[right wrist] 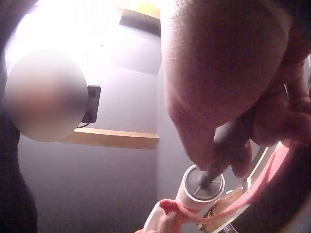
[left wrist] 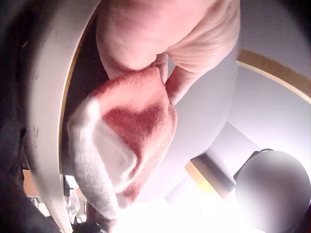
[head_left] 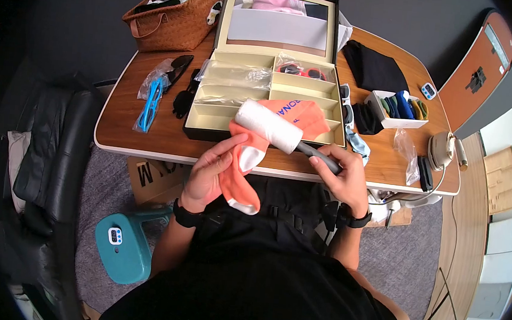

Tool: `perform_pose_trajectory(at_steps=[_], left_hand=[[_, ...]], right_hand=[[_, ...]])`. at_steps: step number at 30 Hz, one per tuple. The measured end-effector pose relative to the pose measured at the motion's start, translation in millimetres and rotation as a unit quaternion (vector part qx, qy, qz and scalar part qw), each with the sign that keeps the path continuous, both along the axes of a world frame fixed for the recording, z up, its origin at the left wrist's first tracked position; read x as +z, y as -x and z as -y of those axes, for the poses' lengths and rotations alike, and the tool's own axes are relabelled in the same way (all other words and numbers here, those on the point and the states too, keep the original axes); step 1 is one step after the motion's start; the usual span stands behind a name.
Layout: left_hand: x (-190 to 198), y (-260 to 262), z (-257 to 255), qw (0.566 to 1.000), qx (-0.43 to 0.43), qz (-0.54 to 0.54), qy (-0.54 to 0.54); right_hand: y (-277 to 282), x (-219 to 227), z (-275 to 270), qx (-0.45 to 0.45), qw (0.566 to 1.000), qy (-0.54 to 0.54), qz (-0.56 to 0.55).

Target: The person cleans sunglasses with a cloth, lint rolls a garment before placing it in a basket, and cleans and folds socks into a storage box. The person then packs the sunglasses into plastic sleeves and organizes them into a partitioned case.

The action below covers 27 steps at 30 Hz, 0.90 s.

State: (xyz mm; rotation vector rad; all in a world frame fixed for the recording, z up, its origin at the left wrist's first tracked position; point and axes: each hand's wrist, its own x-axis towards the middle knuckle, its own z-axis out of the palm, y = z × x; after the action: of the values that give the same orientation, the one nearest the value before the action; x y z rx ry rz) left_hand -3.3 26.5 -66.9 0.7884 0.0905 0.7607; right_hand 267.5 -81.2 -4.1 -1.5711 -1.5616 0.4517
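My left hand (head_left: 210,171) pinches a coral sock (head_left: 239,183) with white patches and blue lettering. The sock's loose end hangs below the fingers, and the lettered part stretches away over the front of the compartment box (head_left: 208,120). In the left wrist view the sock (left wrist: 141,102) droops from the fingers, its white part to the lower left. My right hand (head_left: 347,179) grips the dark handle of a lint roller (head_left: 270,126). Its white roll lies across the sock, overlapping it in the head view. The roll's end cap (right wrist: 204,184) faces the right wrist camera.
Red sunglasses (head_left: 302,71) in plastic sit in the box, whose windowed lid stands raised. A wicker basket (head_left: 173,30), blue glasses (head_left: 151,106) and dark sunglasses lie left. To the right are a white box of rolled socks (head_left: 394,123), black cloth (head_left: 374,67) and a corded appliance (head_left: 441,150).
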Motion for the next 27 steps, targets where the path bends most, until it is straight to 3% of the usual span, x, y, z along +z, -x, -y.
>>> perform_pose_trajectory(at_steps=[2,4,8,17,20,22,27], left_hand=[[-1.9,-1.0,-1.3,0.999,0.017,-0.031,0.003],[5.0,-4.6,-2.3,0.997,-0.034,0.06,0.032],[-1.4,-2.2,-4.5,1.0,-0.009,0.008,-0.001],[10.1,-11.8,-2.3,0.993,-0.005,0.046,0.105],[5.5,-11.6,-4.2,0.997,-0.025,0.054,0.045],[3.3,-11.2,-5.3,1.0,0.003,0.0,-0.004],[-0.2,-13.6,-3.8,0.998,0.04,-0.056,-0.004]], right_hand=[[-0.9,-1.8,0.6,0.005,1.0,-0.007,-0.016],[-0.8,-2.3,1.3,0.01,0.999,-0.013,-0.032],[-0.1,-4.1,0.0,0.027,0.998,-0.03,-0.042],[-3.2,-24.8,-17.8,0.003,0.998,0.009,-0.056],[-5.3,-34.6,-22.3,0.006,0.997,0.024,-0.066],[-6.0,-36.8,-23.6,0.011,0.997,0.032,-0.075],[-5.1,-35.8,-23.3,0.018,0.994,0.047,-0.096]])
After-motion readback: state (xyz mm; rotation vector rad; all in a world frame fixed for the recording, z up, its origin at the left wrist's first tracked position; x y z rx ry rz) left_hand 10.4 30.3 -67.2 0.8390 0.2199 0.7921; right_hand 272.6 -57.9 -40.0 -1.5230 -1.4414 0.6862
